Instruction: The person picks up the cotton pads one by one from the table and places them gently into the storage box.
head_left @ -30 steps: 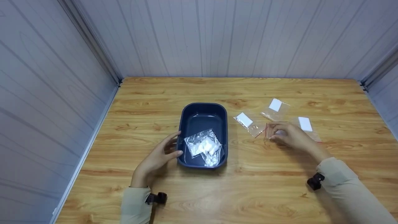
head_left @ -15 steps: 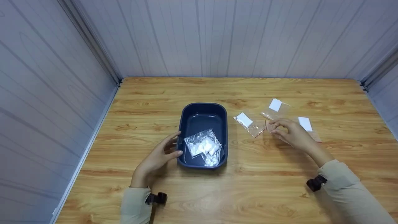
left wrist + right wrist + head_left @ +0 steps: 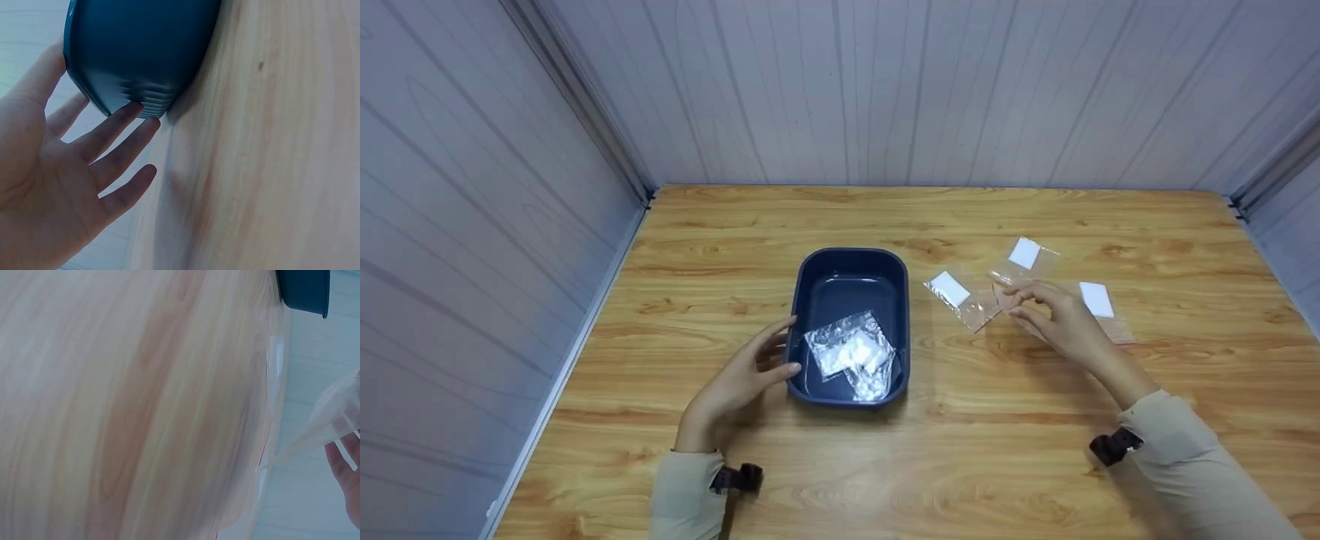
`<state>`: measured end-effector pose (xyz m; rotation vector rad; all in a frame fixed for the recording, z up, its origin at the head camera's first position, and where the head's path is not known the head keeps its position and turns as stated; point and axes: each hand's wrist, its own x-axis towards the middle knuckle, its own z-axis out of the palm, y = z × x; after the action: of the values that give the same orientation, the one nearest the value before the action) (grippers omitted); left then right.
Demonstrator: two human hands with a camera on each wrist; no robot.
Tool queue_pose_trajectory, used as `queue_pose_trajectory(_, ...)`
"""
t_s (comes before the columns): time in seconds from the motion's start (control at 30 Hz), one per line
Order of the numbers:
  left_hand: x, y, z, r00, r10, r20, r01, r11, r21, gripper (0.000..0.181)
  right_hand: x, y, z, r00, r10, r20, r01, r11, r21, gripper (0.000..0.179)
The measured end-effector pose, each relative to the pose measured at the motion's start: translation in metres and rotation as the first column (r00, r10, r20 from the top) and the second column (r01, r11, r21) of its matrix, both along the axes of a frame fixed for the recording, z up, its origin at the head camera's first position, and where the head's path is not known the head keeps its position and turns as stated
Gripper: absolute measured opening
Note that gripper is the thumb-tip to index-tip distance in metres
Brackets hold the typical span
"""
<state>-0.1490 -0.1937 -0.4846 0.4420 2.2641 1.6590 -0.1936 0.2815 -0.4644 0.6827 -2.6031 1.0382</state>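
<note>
My left hand (image 3: 739, 382) holds the left wall of a deep blue tray (image 3: 849, 253), its thumb over the rim. In the left wrist view the lower fingers of this hand (image 3: 73, 163) spread along the ribbed outer side of the tray (image 3: 140, 45). Clear zip bags (image 3: 851, 349) with white contents lie in the tray. To its right, my right hand (image 3: 1057, 319) pinches another clear zip bag (image 3: 1003, 298) with a red seal strip. The right wrist view shows this bag (image 3: 329, 416) hanging from the fingers; much of that hand is out of frame.
Three more zip bags with white labels lie on the wooden table (image 3: 840, 480): one bag (image 3: 950, 289) beside the tray, one (image 3: 1024, 253) farther back and one (image 3: 1096, 300) right of my hand. Pale panels (image 3: 877, 90) wall the table's back and sides.
My right hand has shifted slightly away from me, carrying the pinched bag, whose red strip has tilted. The left hand and the tray have stayed in place.
</note>
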Motion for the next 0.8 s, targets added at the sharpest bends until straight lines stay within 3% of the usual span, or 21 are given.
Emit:
queue_pose_trajectory(0.33,0.000,0.000,0.000,0.999,0.002,0.033,-0.002,1.000,0.012,0.072,0.005,-0.016,0.004,0.998,-0.019,-0.064,0.014,0.997,-0.070,0.013)
queue_pose_trajectory(0.6,-0.001,0.001,0.000,1.000,-0.014,-0.021,0.015,1.000,0.009,0.071,0.008,-0.031,0.009,0.994,0.023,-0.103,-0.033,0.995,-0.093,0.013)
queue_pose_trajectory(0.8,-0.002,0.001,0.000,1.000,-0.006,-0.009,0.006,1.000,0.000,0.072,0.010,-0.043,0.015,0.990,0.050,-0.132,-0.068,0.988,-0.135,0.013)
